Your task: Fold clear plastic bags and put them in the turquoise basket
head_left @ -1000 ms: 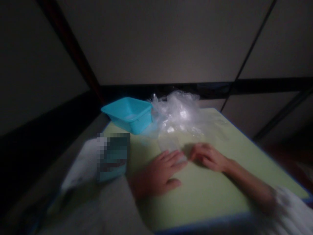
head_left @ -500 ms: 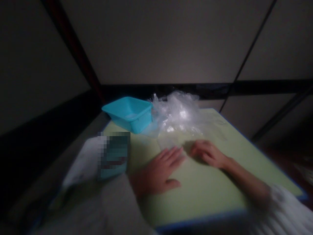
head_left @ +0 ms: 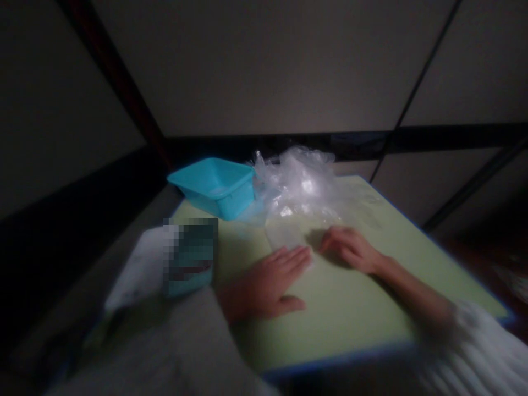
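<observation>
My left hand (head_left: 270, 283) lies flat on the pale green tabletop (head_left: 346, 313), fingers stretched out and thumb apart. Its fingertips press the near end of a small, flat, translucent plastic bag (head_left: 284, 234). To the right of that bag, my right hand (head_left: 350, 247) rests on the table, fingers loosely bent and thumb a little away from them. Nothing shows in its grasp. Just beyond both hands sits a crumpled heap of clear plastic bags (head_left: 303, 184). The picture is dim and blurred, so fine detail is lost.
A turquoise plastic basket (head_left: 237, 201) stands at the back left, beside the plastic heap. A blurred-out greenish object (head_left: 192, 256) and a white sheet or bag (head_left: 142, 267) lie at the left edge. Cabinet-like panels (head_left: 268, 71) rise behind the table.
The left hand has shifted slightly toward me over the small bag, its fingers drawn closer together, leaving more of the bag visible. The right hand stays in place. The view has tilted slightly.
</observation>
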Motion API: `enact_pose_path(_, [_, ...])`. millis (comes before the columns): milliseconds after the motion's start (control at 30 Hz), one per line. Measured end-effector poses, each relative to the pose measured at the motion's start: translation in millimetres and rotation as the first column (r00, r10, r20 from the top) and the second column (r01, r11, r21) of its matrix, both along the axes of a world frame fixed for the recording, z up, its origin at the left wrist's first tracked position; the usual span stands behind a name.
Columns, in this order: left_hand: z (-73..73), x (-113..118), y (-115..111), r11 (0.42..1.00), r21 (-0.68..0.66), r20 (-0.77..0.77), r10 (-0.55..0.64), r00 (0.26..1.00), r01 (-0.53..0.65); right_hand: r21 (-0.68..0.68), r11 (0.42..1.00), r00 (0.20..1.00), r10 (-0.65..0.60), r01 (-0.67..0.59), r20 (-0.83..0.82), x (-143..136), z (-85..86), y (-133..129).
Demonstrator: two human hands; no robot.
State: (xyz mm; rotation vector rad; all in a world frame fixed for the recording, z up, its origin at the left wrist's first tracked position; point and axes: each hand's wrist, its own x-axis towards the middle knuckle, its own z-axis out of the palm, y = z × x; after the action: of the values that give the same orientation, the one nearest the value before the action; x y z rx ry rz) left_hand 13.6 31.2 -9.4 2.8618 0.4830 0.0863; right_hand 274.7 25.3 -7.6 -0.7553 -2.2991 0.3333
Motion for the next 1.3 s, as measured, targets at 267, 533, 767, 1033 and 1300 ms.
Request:
enact_pose_path(267, [1.8,0.9,-9.0,0.991,-0.043,0.055,-0.122,0.991,0.125,-0.005,1.000,1.000,-0.009,0.009,-0.007,-0.1,2.0,-0.8])
enact_pose_path(533, [0.7,4.1,-18.5,0.988,-0.062,0.103,-0.133,0.986,0.139,-0.030,0.999,0.999,-0.044,0.044,-0.012,-2.9,0.6,-0.2])
enact_pose_path(767, [-2.3,4.1,-18.3,0.990,-0.050,0.081,-0.130,0.988,0.135,-0.108,0.994,0.999,0.017,-0.012,0.048,-10.6,-1.6,0.1])
enact_pose_path(1033, [-2.0,4.3,-21.0,0.993,-0.032,0.105,-0.111,0.988,0.115,-0.148,0.988,0.990,-0.015,0.036,0.140,-14.6,-9.6,3.7])
enact_pose_path(1300, [4.8,6.0,-18.6,0.993,0.101,0.246,0.040,0.968,-0.067,-0.068,0.996,0.996,-0.056,0.060,0.064,-13.4,-8.9,3.5])
